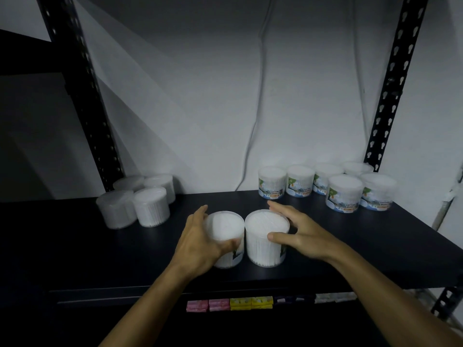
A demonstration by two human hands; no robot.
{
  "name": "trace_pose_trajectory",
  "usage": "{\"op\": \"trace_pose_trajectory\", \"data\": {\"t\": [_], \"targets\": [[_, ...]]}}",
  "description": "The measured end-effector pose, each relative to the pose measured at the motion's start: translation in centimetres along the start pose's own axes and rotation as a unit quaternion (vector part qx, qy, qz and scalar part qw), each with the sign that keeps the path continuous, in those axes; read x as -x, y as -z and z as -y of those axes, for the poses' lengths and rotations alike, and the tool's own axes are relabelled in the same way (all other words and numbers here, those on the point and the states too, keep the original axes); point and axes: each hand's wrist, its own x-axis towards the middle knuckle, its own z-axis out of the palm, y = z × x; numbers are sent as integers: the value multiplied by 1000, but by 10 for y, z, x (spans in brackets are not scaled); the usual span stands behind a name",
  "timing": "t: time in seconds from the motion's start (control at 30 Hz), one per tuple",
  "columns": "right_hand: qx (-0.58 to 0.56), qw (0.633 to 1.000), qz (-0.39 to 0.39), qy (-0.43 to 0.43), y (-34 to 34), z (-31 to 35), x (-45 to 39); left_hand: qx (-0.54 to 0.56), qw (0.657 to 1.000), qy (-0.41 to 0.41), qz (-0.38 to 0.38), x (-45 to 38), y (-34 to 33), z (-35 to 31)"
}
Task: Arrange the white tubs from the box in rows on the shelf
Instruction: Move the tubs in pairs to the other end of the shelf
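Two white tubs of cotton buds stand side by side near the front middle of the black shelf [350, 246]. My left hand [200, 244] wraps around the left tub [226, 226], thumb across its front. Around the right tub [265, 226] curves my right hand [298, 231]: the thumb touches the front rim, while the fingers are spread past its right side. At the back right, several labelled tubs [344, 194] stand in two rows. Several more tubs [150, 206] are grouped at the back left. The box is out of view.
Black perforated uprights stand at the left [82, 96] and right [393, 83] of the shelf. White cables [258, 108] hang down the grey wall behind. Pink, yellow and white small packs [240, 303] lie on a lower shelf below the front edge.
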Motion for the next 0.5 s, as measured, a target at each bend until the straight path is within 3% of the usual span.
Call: {"op": "trace_pose_trajectory", "data": {"t": [0.2, 0.37, 0.5], "targets": [[61, 996, -65, 1, -10, 4, 1, 81, 994, 3, 76, -7, 10, 10], [22, 999, -41, -15, -3, 6, -7, 63, 998, 13, 20, -9, 8, 9], [-2, 1000, 17, 6, 1, 5, -10, 48, 998, 21, 22, -13, 6, 4]]}}
